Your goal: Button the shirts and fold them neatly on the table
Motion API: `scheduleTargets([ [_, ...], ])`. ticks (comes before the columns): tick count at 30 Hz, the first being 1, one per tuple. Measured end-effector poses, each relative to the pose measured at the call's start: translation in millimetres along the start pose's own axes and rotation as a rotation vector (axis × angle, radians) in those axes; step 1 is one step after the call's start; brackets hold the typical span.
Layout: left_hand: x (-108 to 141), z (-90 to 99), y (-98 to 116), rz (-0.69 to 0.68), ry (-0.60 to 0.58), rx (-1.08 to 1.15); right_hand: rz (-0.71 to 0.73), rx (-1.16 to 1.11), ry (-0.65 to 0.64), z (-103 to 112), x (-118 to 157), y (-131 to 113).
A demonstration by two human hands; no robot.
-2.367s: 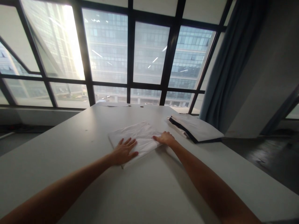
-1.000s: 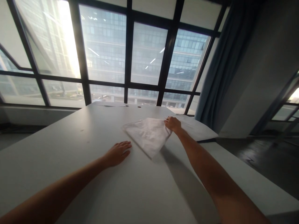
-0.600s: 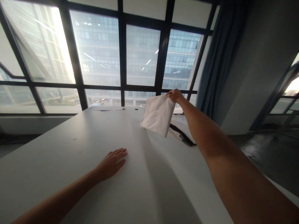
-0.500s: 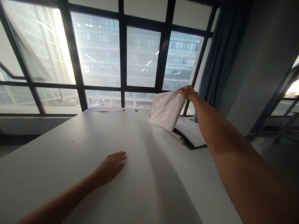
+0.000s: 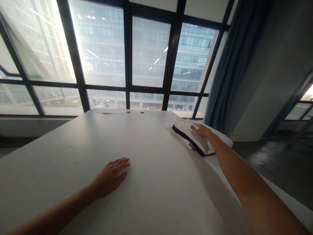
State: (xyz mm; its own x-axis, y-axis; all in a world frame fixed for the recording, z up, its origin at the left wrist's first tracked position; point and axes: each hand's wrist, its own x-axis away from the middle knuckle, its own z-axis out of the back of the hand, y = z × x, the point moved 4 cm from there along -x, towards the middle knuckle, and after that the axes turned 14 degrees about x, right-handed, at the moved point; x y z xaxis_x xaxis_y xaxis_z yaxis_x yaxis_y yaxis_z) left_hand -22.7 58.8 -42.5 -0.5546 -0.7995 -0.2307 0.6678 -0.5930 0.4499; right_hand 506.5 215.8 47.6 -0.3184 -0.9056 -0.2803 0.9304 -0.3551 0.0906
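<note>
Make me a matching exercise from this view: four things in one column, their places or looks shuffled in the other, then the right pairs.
Column one
1. left hand
2. right hand
3. stack of folded cloth
4. curtain

Column two
A. blue-grey, hanging beside the window
B. on top of the white cloth
C. near the table's right edge, with a dark layer showing
D. palm down on the white table

Right pairs: 1-D, 2-B, 3-C, 4-A
</note>
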Motion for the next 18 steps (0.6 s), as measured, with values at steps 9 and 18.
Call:
scheduleTargets([
  [9, 0.1, 0.9, -1.4, -0.031, 0.028, 0.012, 0.115, 0.052, -0.261, -34.2, 23.1, -56.9],
  [18, 2.0, -1.2, -1.6, -0.026, -0.003, -0.007, 0.317, -0.026, -0.054, -7.1, 111.6, -158.5],
])
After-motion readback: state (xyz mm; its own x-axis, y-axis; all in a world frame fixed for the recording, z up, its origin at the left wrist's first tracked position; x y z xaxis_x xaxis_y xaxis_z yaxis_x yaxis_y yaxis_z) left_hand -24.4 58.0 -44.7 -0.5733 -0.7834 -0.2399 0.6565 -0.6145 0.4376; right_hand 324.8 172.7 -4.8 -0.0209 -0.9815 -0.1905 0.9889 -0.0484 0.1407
